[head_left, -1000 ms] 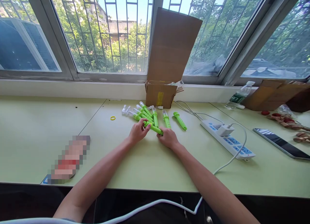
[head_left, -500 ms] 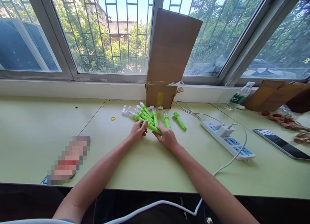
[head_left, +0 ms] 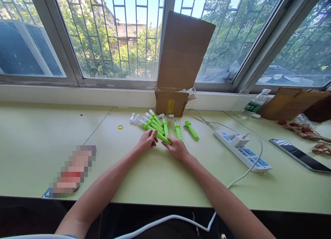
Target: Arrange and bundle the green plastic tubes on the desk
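Observation:
A bright green plastic tube [head_left: 162, 137] with a ribbed body slants between my two hands, low over the table. My left hand [head_left: 147, 139] closes around its left part, thumb on top. At the right end, my right hand [head_left: 178, 148] pinches the tube, with some fingers hidden. Just beyond lie several similar green tubes [head_left: 154, 122] with clear caps, fanned out side by side. Another capped tube [head_left: 178, 129] rests behind my right hand, and an uncapped green tube [head_left: 192, 130] lies farther right. Loose clear caps [head_left: 134, 117] sit left of the group.
An open cardboard box [head_left: 170, 102] stands against the sill. A yellow ring [head_left: 120, 126] lies to the left. On the right are a white power strip [head_left: 243, 151] with cables, a phone [head_left: 301, 155] and a water bottle [head_left: 255, 104]. A blurred-out object [head_left: 73, 172] lies front left.
My right hand has shifted very slightly left along with the tube's end. Both hands keep their hold, and the other tubes stay where they were.

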A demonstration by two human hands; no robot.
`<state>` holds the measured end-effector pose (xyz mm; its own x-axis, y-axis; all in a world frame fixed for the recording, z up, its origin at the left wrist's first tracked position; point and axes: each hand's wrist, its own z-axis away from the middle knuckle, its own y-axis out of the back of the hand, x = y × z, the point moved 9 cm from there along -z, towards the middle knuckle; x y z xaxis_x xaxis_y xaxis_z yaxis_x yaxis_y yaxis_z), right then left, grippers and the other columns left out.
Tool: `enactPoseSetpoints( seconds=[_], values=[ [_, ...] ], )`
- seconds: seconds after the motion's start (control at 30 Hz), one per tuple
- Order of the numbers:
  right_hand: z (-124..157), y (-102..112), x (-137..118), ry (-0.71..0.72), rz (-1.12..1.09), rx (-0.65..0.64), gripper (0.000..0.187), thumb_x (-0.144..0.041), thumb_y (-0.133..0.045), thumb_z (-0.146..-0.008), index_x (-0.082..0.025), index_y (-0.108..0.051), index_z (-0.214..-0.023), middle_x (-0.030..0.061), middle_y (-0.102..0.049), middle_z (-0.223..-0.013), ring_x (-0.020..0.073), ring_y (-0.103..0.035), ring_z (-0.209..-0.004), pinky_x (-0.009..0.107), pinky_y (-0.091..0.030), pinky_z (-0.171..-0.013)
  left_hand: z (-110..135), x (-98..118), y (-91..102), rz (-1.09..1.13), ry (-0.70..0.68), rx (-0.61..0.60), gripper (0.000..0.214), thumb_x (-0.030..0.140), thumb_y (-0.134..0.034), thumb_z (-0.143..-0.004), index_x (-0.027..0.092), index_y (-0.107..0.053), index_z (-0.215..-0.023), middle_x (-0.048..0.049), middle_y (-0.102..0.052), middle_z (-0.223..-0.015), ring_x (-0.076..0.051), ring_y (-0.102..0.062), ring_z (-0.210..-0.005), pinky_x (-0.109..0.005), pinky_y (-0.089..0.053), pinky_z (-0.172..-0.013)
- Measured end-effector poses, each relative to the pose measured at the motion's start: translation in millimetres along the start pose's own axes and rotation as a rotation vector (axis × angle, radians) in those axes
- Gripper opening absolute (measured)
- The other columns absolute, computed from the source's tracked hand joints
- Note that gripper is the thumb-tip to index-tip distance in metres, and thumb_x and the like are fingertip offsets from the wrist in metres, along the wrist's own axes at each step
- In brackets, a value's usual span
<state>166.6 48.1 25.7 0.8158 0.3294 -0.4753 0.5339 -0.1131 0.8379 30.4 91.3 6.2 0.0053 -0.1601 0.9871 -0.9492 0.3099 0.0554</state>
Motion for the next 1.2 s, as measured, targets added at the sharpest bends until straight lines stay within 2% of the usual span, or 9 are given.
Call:
enactPoseSetpoints(
  seconds=[0.13,0.37,0.57,0.7,0.83,0.9,1.0,1.1,1.2],
  values=[
    [-1.7,-5.2,3.5,-0.008,-0.166,-0.04,0.036,-0.049,-0.051,-0.087,-0.021,-0.068,-0.102,0.0008,-0.07,-0.079,0.0167,-0.061,-0.069,0.025,-0.042,-0.064,0.4,-0.4,-0.3,0.022,0.022,-0.016,0.047,0.064,-0.052,-0.081,0.017,-0.047,-0.082,0.0,-0.063,-0.061,-0.01,-0.056,-0.041,-0.02,-0.041,-0.04],
    [-4.0,-7.5,-1.7,0.055,-0.374,-0.076,0.038,-0.051,-0.054,-0.084,-0.019,-0.068,-0.1,0.0018,-0.071,-0.091,0.0198,-0.063,-0.083,0.027,-0.046,-0.073,2.1,0.4,-2.4,0.048,0.041,-0.038,0.048,0.064,-0.054,-0.08,0.017,-0.049,-0.082,-0.0013,-0.064,-0.063,-0.011,-0.058,-0.042,-0.022,-0.045,-0.042],
    [-0.1,-4.2,3.6,-0.004,-0.168,-0.016,0.036,-0.05,-0.052,-0.085,-0.022,-0.066,-0.104,0.0014,-0.069,-0.078,0.0184,-0.06,-0.067,0.027,-0.044,-0.062,2.2,2.5,0.1,0.058,0.016,0.006,0.047,0.063,-0.059,-0.077,0.017,-0.049,-0.08,0.0004,-0.063,-0.061,-0.01,-0.056,-0.04,-0.019,-0.039,-0.038],
    [1.7,-3.2,-0.9,0.01,-0.075,0.007,0.038,-0.051,-0.05,-0.086,-0.022,-0.066,-0.105,0.003,-0.07,-0.08,0.0188,-0.062,-0.068,0.027,-0.044,-0.063,2.7,3.9,-0.7,0.095,0.041,0.018,0.047,0.061,-0.064,-0.073,0.016,-0.052,-0.083,-0.0014,-0.064,-0.066,-0.012,-0.061,-0.047,-0.02,-0.043,-0.042],
    [2.2,-0.6,-8.5,0.037,-0.025,0.022,0.045,-0.056,-0.047,-0.087,-0.02,-0.067,-0.107,0.0045,-0.071,-0.08,0.0187,-0.063,-0.068,0.027,-0.043,-0.063,1.5,2.6,4.7,0.26,0.079,0.086,0.049,0.061,-0.066,-0.072,0.016,-0.054,-0.086,-0.0055,-0.068,-0.08,-0.017,-0.068,-0.064,-0.025,-0.052,-0.051],
    [0.7,4.0,-11.3,0.058,-0.023,0.047,0.047,-0.056,-0.044,-0.089,-0.019,-0.068,-0.106,0.0041,-0.071,-0.079,0.0177,-0.062,-0.067,0.027,-0.043,-0.063,-0.1,-0.5,9.4,0.373,0.104,0.122,0.051,0.064,-0.062,-0.073,0.016,-0.053,-0.088,-0.0063,-0.068,-0.08,-0.018,-0.068,-0.066,-0.029,-0.054,-0.056],
    [-5.2,17.3,-9.0,0.071,0.004,0.129,0.043,-0.051,-0.041,-0.091,-0.02,-0.069,-0.101,0.0033,-0.07,-0.078,0.016,-0.06,-0.064,0.027,-0.042,-0.064,-1.5,-7.9,21.0,0.517,0.157,0.217,0.056,0.071,-0.054,-0.075,0.016,-0.051,-0.087,-0.0041,-0.064,-0.068,-0.017,-0.065,-0.056,-0.031,-0.054,-0.055],
    [-15.8,32.2,5.0,0.021,0.068,0.217,0.038,-0.046,-0.043,-0.091,-0.02,-0.069,-0.099,0.0037,-0.071,-0.08,0.0165,-0.061,-0.066,0.028,-0.043,-0.066,-0.8,-14.0,31.4,0.584,0.197,0.324,0.054,0.073,-0.05,-0.076,0.018,-0.046,-0.079,0.0029,-0.054,-0.055,-0.01,-0.05,-0.039,-0.026,-0.046,-0.044],
    [-31.3,41.4,23.1,-0.054,0.168,0.243,0.034,-0.041,-0.044,-0.091,-0.021,-0.069,-0.1,0.0042,-0.071,-0.087,0.0184,-0.062,-0.075,0.028,-0.043,-0.068,-0.9,-17.5,28.0,0.588,0.239,0.315,0.053,0.073,-0.051,-0.076,0.02,-0.041,-0.074,0.0056,-0.048,-0.052,-0.006,-0.04,-0.033,-0.022,-0.036,-0.036]
  ],
)
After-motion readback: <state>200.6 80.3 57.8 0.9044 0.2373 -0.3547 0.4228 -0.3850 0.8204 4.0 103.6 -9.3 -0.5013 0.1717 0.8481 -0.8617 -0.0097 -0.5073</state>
